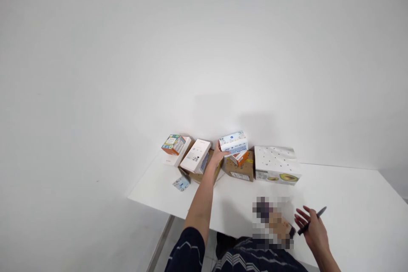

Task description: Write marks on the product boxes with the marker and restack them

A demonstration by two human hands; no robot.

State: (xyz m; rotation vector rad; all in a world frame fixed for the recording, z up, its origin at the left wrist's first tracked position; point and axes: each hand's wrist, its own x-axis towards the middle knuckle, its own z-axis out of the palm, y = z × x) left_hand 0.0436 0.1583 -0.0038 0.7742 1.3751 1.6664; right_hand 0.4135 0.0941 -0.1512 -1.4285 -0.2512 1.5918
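Note:
My left hand (219,154) reaches across to the back of the table and grips the left end of a white-and-blue printed box (234,141). Beneath that box is a small orange-and-white box (239,158), which lies on a brown cardboard box (242,171). Off to the right, above the front part of the table, my right hand (314,227) holds a black pen (321,211) between thumb and fingers, with the other fingers loosely curled. Whether the white-and-blue box is lifted or resting, I cannot tell.
Along the wall stand a white box with avocado pictures (277,165), a white carton (196,156) on a brown box, and a colourful box (173,143). A blue-patterned packet (181,183) lies in front. Something blurred lies near the front edge of the white table (350,204).

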